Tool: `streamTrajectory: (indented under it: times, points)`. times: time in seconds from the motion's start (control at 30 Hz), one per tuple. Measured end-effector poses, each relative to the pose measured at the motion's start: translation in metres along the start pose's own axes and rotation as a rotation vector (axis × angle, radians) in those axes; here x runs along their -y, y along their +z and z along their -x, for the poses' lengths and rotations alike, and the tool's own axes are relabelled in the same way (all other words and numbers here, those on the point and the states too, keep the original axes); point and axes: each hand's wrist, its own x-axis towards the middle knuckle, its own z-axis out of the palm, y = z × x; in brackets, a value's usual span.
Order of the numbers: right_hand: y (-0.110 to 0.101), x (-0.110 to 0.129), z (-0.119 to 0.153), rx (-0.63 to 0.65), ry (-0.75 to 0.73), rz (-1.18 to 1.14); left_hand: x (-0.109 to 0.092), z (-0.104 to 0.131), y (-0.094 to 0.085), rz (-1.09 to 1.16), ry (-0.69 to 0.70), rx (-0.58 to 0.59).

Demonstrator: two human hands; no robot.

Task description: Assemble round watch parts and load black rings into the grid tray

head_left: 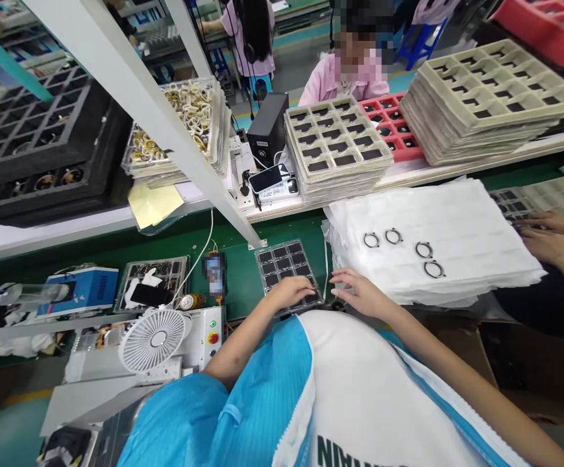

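In front of my body lies a clear plastic tray [259,267] with black square pieces in its compartments. My left hand [291,292] rests over the tray's near right part, fingers bent and close together. What they pinch, if anything, is too small to make out. Just right of the tray, my right hand [357,292] is raised with thumb and fingers apart, holding nothing I can see. Farther right, several thin dark rings, one of them a ring [424,250] near the middle, lie on a stack of white sheets [476,214].
Tray stacks [344,175] line the shelf ahead, beside a black box [268,130] and a phone [268,178]. A slanted white post [165,143] crosses the left side. A small fan [158,340] stands at lower left. Another person's hands [549,237] work at far right.
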Motion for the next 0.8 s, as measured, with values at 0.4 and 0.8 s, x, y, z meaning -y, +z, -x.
streamTrajectory:
  times: [0.4,0.8]
  points:
    - [0.014,-0.021,0.051,0.05,0.216,0.113,0.154,0.018,-0.059,-0.424,-0.593,-0.059]
    - [-0.106,-0.033,0.049,-0.206,0.256,0.117,0.06,-0.032,-0.012,-0.389,-0.35,-0.357]
